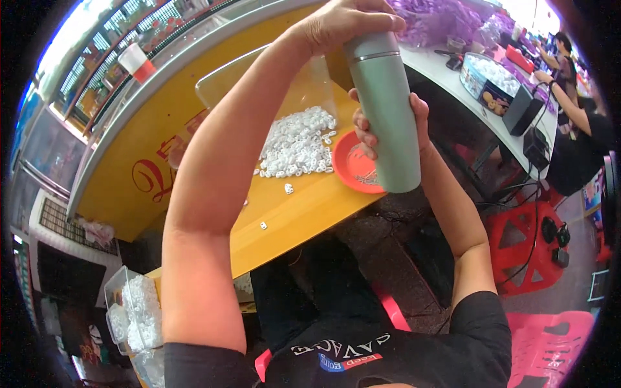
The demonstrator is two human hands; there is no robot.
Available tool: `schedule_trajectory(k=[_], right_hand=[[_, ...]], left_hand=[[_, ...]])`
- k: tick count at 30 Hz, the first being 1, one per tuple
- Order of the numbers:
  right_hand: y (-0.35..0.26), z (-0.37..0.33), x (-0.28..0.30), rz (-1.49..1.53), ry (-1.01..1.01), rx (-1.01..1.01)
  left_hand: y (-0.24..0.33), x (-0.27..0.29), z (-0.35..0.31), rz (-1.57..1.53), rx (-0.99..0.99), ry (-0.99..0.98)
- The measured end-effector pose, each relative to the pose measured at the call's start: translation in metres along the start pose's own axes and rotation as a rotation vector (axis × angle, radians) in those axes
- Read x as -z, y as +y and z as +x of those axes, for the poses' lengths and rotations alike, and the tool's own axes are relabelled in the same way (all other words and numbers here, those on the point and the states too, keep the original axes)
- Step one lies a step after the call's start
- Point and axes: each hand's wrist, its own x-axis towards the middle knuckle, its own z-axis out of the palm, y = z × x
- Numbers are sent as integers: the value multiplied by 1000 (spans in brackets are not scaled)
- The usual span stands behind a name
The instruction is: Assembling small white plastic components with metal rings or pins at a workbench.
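A tall pale green insulated bottle is held up in front of me, tilted slightly, its base toward me. My right hand wraps round its body, fingertips showing on the left side. At the top, my left hand is closed over the grey-green lid; the far side of that grip is hidden. Below the bottle, partly covered by it, sits a red bowl with small metal pieces in it. Beside the bowl lies a heap of small white plastic pieces on the yellow table.
A clear plastic bin stands behind the heap. On a white table to the right are purple bags and a round tub of white pieces. A red stool and a pink chair are at right. Another person sits beyond.
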Motion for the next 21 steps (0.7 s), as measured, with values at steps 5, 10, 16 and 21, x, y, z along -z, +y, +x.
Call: schedule_trajectory(k=[5, 10, 16, 21], right_hand=[[-35, -5, 28, -654, 277, 7], [-25, 16, 29, -1509, 655, 401], [-15, 19, 38, -1586, 753, 422], [-17, 18, 53, -1371, 708, 380]], left_hand=[[19, -35, -6, 773, -135, 339], [26, -29, 9, 1027, 232, 326], [60, -13, 13, 706, 606, -113], [21, 45, -24, 317, 165, -203]])
